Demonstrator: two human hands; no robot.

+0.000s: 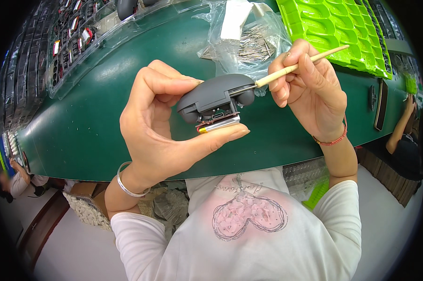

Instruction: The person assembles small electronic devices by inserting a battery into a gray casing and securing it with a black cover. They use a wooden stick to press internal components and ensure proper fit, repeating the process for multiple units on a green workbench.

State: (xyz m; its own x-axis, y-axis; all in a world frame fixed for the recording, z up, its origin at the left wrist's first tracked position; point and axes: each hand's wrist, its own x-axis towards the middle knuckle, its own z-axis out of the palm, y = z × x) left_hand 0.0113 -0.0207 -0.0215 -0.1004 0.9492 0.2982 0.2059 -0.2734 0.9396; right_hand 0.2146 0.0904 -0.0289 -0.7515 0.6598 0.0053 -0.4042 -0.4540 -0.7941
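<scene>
My left hand (150, 122) grips a dark grey rounded earbud charging case (216, 93) between thumb and fingers. Out of its lower side hang a small circuit board with a socket (217, 115) and a silver battery (223, 123), with my thumb just beneath. A thin metal pin (243, 90) lies along the slot of the case's hinge. Pinched in my right hand (310, 84) is a slim wooden stick (310, 62), slanting down to the left. Its blunt end meets the pin's outer end at the edge of the case.
Beyond my hands, a clear plastic bag (211, 49) holds many loose metal pins (256, 44). A bright green moulded tray (333, 28) lies at the far right, a phone-like dark slab (381, 105) near it. Clear trays (66, 77) of dark parts stand at left. Other people sit at both sides.
</scene>
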